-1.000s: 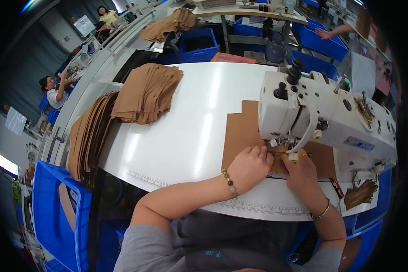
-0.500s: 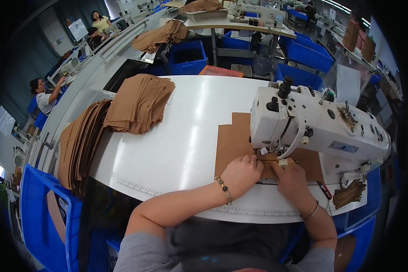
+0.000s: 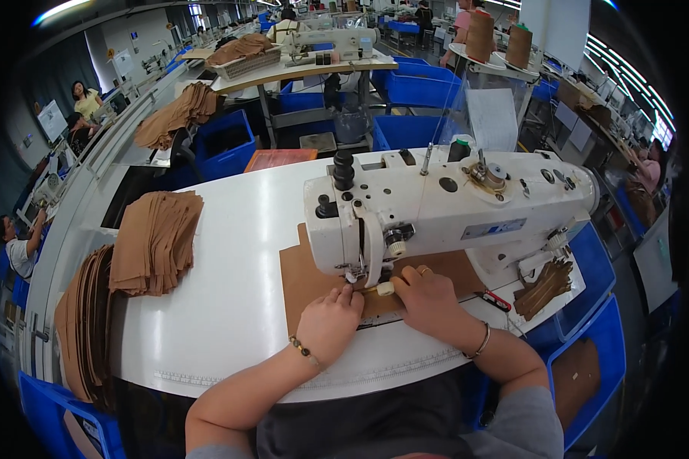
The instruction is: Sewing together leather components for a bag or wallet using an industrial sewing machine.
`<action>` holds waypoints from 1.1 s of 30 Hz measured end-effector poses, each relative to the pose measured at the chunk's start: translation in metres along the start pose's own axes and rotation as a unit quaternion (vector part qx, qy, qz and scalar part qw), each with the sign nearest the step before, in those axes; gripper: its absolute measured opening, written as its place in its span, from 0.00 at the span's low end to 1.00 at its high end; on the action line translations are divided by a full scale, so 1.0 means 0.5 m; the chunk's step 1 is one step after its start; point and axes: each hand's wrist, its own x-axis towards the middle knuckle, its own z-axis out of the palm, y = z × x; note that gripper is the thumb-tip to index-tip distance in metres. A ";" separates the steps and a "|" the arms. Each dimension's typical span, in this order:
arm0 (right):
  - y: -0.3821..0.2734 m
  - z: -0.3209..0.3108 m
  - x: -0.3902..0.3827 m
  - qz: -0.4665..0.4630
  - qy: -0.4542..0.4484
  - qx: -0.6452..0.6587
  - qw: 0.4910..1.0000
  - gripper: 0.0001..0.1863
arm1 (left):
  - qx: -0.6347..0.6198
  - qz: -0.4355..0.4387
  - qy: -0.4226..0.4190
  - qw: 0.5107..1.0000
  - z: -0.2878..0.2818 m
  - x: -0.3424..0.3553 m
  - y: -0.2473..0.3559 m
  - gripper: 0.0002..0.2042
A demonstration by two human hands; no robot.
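A brown fabric piece (image 3: 302, 279) with a stepped corner lies flat beneath the head of a white sewing machine (image 3: 429, 206). My left hand (image 3: 331, 325) presses on it with bent fingers held together, their tips close to the needle area. On the other side of a cream knob (image 3: 385, 288), my right hand (image 3: 430, 304) is closed at the fabric, thumb and forefinger close together. A narrow yellowish strip shows between the two hands. The needle itself and the undersides of my fingers are hidden.
Two stacks of brown fabric pieces (image 3: 157, 243) (image 3: 84, 325) lie at the left. A red-handled cutter (image 3: 496, 300) and a bundle of brown strips (image 3: 543, 289) rest right of my right hand. Blue bins (image 3: 589, 375) flank the table. Thread cones (image 3: 479, 37) stand behind.
The view has swung right, so the whole scene sits farther left and lower. Against the machine, my right hand has shifted right, from below the cream knob to beside it.
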 end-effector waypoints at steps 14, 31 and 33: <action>0.015 0.001 -0.005 -0.048 0.016 -0.034 0.998 0.04 | 0.026 -0.005 -0.010 1.000 -0.003 0.002 0.002 0.13; 0.023 0.026 0.004 -0.044 0.055 -0.031 0.997 0.04 | 0.000 -0.009 0.052 0.999 0.003 0.005 0.000 0.15; 0.024 0.026 0.005 -0.042 0.057 -0.034 0.997 0.04 | 0.006 -0.004 0.051 0.999 0.002 0.004 0.000 0.15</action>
